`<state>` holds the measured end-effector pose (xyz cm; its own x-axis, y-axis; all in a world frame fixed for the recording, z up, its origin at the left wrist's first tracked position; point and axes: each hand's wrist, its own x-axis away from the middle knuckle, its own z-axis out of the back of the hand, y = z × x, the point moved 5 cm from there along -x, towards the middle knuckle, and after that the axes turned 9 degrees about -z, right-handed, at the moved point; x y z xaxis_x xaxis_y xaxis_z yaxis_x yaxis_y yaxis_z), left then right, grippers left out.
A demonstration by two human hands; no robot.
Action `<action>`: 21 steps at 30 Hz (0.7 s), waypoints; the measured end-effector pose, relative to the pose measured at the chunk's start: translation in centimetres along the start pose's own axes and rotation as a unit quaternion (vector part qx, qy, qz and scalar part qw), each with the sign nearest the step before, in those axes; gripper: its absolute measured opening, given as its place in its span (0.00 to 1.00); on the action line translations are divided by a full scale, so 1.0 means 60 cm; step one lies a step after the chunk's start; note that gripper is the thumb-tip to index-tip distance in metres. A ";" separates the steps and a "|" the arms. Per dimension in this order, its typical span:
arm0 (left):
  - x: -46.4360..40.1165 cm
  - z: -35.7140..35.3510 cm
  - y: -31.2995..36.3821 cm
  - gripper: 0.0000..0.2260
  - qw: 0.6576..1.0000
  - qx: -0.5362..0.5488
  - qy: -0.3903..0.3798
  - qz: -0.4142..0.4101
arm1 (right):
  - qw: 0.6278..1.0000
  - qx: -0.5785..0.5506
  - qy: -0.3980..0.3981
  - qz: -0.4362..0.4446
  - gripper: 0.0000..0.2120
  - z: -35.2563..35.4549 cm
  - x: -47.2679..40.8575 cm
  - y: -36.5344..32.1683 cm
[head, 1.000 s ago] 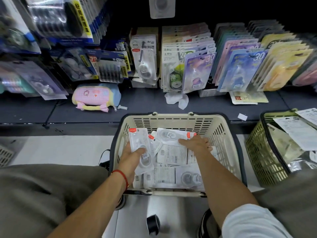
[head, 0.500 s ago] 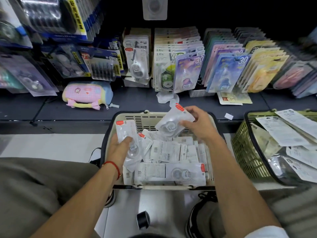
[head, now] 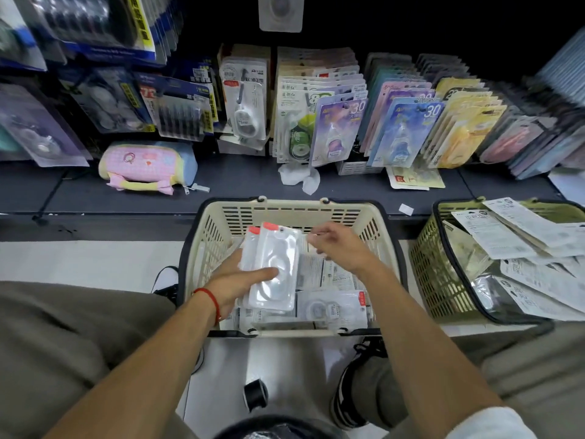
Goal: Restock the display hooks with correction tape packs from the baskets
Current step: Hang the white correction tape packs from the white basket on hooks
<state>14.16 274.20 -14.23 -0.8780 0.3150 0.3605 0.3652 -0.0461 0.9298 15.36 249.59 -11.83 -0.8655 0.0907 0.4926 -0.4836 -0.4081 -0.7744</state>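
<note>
A beige basket (head: 286, 209) stands on the floor in front of me with several clear correction tape packs (head: 332, 307) lying in it. My left hand (head: 235, 280) holds a small stack of these packs (head: 275, 267) upright over the basket, thumb across the front one. My right hand (head: 340, 248) hovers just right of the stack's top, fingers loosely curled and holding nothing. Rows of carded correction tape packs hang on display hooks (head: 335, 128) above the dark shelf.
A green basket (head: 427, 264) with white-backed packs stands at the right. A pink pouch (head: 144, 164) and crumpled paper (head: 299, 177) lie on the dark shelf (head: 240, 185). My knees flank the beige basket; a black roll (head: 256, 394) lies on the floor.
My right hand lifted a pack from the basket and laid it onto the stack in my left hand, then let go. The stack sits higher and more central.
</note>
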 end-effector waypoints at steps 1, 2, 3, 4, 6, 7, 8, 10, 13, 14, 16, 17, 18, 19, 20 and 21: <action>0.000 0.009 -0.006 0.26 1.000 0.011 0.022 0.007 | 0.996 0.076 0.017 -0.030 0.13 0.013 -0.001 0.030; -0.001 0.016 -0.009 0.26 0.999 0.021 0.037 0.012 | 0.980 0.186 0.016 -0.068 0.12 0.022 0.001 0.064; -0.001 0.021 -0.012 0.26 0.998 0.030 0.044 0.016 | 0.947 0.302 -0.003 -0.111 0.13 0.027 0.008 0.100; -0.001 0.022 -0.012 0.26 0.998 0.038 0.046 0.018 | 0.906 0.395 -0.025 -0.147 0.16 0.028 0.018 0.132; -0.004 0.019 -0.009 0.26 0.998 0.039 0.037 0.013 | 0.877 0.445 -0.035 -0.178 0.21 0.027 0.028 0.166; -0.006 0.016 -0.006 0.26 0.999 0.036 0.037 0.007 | 0.887 0.428 -0.035 -0.172 0.21 0.025 0.030 0.166; -0.007 0.014 -0.003 0.26 0.999 0.029 0.039 0.002 | 0.902 0.402 -0.038 -0.157 0.20 0.026 0.030 0.157; -0.010 0.011 0.001 0.27 0.999 0.013 0.044 -0.008 | 0.943 0.305 -0.048 -0.123 0.15 0.042 0.031 0.126; -0.013 0.011 0.011 0.27 0.998 0.004 0.052 -0.023 | 0.986 0.140 -0.063 -0.064 0.07 0.086 0.049 0.057; -0.014 0.013 0.015 0.28 0.998 0.000 0.055 -0.030 | 0.992 0.099 -0.065 -0.042 0.07 0.102 0.056 0.033; -0.016 0.016 0.021 0.31 0.998 -0.004 0.049 -0.045 | 0.995 0.066 -0.077 0.002 0.06 0.122 0.063 -0.013; -0.016 0.014 0.023 0.32 0.998 0.000 0.035 -0.051 | 0.994 0.070 -0.083 0.024 0.07 0.122 0.063 -0.034; -0.015 0.010 0.024 0.33 0.998 0.011 0.013 -0.055 | 0.992 0.080 -0.082 0.044 0.07 0.116 0.060 -0.052; -0.014 0.004 0.024 0.33 0.998 0.025 -0.015 -0.056 | 0.992 0.087 -0.074 0.060 0.06 0.103 0.055 -0.066; -0.012 -0.004 0.024 0.34 0.997 0.038 -0.040 -0.055 | 0.992 0.089 -0.056 0.069 0.06 0.088 0.048 -0.076; -0.010 -0.010 0.023 0.35 0.996 0.051 -0.059 -0.052 | 0.993 0.084 -0.032 0.076 0.06 0.070 0.041 -0.082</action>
<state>15.00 273.36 -13.14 -0.8725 0.4226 0.2454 0.3086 0.0872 0.9472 16.15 248.01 -5.13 -0.9142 -0.0384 0.4035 -0.3148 -0.5598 -0.7665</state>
